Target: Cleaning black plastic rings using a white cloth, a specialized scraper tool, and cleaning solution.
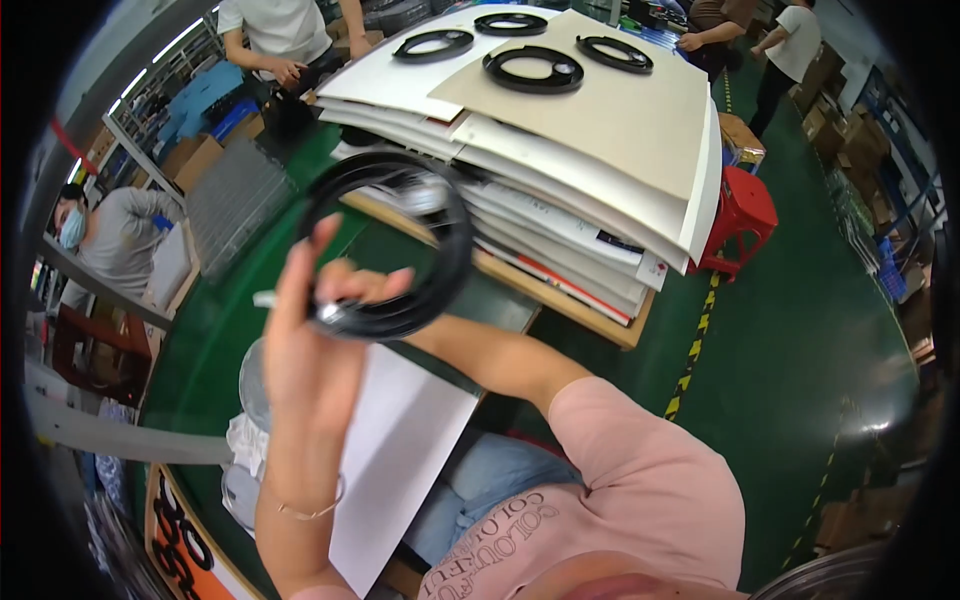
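Note:
My left hand (318, 320) is raised in front of me, a little blurred, and holds a glossy black ring (455, 250). Its fingers show at the ring's lower left rim and reach into the opening. Shiny, clear-looking spots show on the ring at its upper right and lower left. My right forearm (480, 350) reaches leftward behind the ring; the right hand is hidden behind the ring and my left hand. Below lies a white sheet or board (400, 440). Similar black rings (533, 70) lie spread on top of a tall stack of boards.
The stack of white and beige boards (610, 140) sits on a wooden base ahead. A red stool (742, 215) stands right of it. Crumpled white tissue (247, 440) and clear round pieces (254, 385) lie left of my forearm. Other people work at the far side and left.

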`<action>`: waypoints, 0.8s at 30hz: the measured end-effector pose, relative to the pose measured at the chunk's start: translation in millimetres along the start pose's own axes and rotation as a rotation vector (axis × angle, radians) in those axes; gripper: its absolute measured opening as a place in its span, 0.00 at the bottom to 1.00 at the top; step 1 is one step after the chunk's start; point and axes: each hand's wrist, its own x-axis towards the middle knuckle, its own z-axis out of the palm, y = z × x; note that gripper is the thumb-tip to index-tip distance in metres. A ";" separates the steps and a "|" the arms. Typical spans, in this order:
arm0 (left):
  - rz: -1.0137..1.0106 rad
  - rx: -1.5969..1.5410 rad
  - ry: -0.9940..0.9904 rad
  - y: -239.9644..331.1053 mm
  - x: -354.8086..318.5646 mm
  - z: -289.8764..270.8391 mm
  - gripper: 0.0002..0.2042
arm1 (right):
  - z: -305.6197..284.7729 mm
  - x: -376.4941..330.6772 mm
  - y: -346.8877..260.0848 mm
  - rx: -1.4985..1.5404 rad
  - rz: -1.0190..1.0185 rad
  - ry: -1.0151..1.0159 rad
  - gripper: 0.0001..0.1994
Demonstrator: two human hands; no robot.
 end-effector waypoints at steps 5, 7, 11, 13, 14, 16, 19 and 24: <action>-0.192 -0.054 -0.102 -68.8 77.9 90.5 0.10 | -12.6 -31.6 23.6 -1.019 0.330 -0.256 0.14; -0.200 -0.048 -0.120 -105.3 118.5 124.2 0.09 | 9.6 0.2 -26.4 -1.040 0.121 -0.162 0.14; -0.234 0.169 -0.022 -159.9 168.0 175.6 0.10 | 1.7 7.1 -53.3 -1.024 0.135 -0.115 0.14; -0.224 0.244 -0.056 -175.6 191.1 176.6 0.16 | 0.9 9.8 -57.7 -0.986 0.144 -0.087 0.14; -0.215 0.423 -0.009 -178.1 202.3 173.8 0.21 | 4.7 11.1 -58.0 -0.971 0.141 -0.090 0.14; -0.224 0.614 -0.009 -180.2 206.6 179.2 0.34 | 3.6 9.3 -72.6 -0.990 0.207 -0.046 0.11; -0.219 0.734 -0.068 -172.7 203.2 187.1 0.32 | -14.6 -6.9 -86.9 -1.057 0.169 0.029 0.11; 0.021 0.717 0.031 -130.1 161.7 178.0 0.25 | -29.4 -22.2 -57.1 -1.143 0.105 0.172 0.10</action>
